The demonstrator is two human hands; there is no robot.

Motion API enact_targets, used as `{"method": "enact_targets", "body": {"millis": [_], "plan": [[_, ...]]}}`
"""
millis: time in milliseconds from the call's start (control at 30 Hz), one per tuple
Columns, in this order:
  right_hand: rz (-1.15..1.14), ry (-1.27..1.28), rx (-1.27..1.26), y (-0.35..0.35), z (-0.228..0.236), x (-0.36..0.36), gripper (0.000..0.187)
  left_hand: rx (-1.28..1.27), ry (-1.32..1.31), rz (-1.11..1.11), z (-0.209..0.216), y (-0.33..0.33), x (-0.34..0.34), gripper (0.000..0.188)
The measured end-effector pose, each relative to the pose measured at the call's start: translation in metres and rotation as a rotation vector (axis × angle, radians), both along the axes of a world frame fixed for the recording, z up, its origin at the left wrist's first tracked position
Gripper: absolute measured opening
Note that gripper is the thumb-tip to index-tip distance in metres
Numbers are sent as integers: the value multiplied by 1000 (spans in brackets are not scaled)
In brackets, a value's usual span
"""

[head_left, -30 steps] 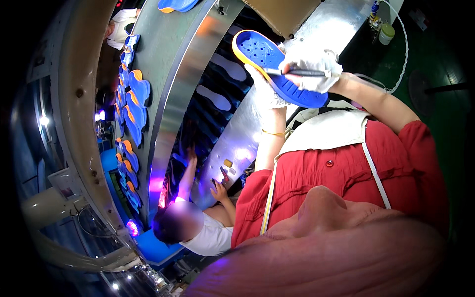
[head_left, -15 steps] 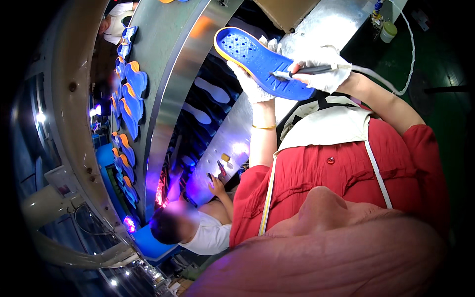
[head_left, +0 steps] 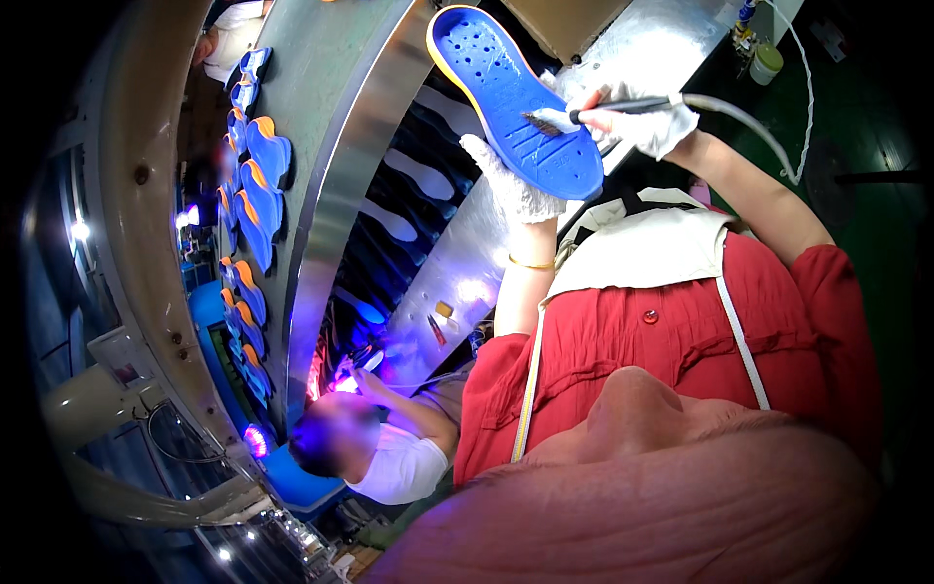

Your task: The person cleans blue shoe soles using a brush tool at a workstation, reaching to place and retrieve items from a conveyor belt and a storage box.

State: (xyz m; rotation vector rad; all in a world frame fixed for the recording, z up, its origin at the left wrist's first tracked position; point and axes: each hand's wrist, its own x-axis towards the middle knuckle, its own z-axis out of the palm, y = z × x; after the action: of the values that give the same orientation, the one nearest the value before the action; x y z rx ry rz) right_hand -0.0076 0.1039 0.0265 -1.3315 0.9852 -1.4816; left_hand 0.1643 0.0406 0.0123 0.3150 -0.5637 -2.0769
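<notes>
My left hand [head_left: 518,190], in a white glove, holds a blue shoe sole [head_left: 501,92] with an orange edge from below and along its near side. The sole slants toward the upper left, its face toward me, with small holes at the far end and grooves at the near end. In my gloved right hand [head_left: 644,125] is a brush [head_left: 555,121] with a dark handle, its bristles against the grooved part of the sole. A grey hose [head_left: 744,128] runs from the handle's back end. My left fingers behind the sole are mostly hidden.
To the left, a green conveyor belt [head_left: 321,92] with a metal rim carries several blue and orange soles [head_left: 258,219]. Pale insoles [head_left: 418,173] lie in a dark rack below. A co-worker [head_left: 399,457] sits nearby at the metal bench [head_left: 428,302]. A small pot [head_left: 765,63] stands far right.
The sole has turned steeper, its far end rising. My brush has shifted slightly left and up with it. The co-worker's hand has moved off the bench toward the purple light.
</notes>
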Motion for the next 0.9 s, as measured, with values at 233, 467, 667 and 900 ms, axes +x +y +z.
{"method": "enact_targets", "body": {"millis": [233,467,667,900], "plan": [[169,-64,152,12,-1,24,11,-69,82,72,1,-17,-2,89],[12,307,-373,12,0,24,12,-135,185,18,14,-13,-5,87],[159,-100,142,7,1,18,13,-129,298,-68,18,-17,1,82],[218,-2,90,2,2,13,10,-127,164,-82,18,-30,15,81]]}}
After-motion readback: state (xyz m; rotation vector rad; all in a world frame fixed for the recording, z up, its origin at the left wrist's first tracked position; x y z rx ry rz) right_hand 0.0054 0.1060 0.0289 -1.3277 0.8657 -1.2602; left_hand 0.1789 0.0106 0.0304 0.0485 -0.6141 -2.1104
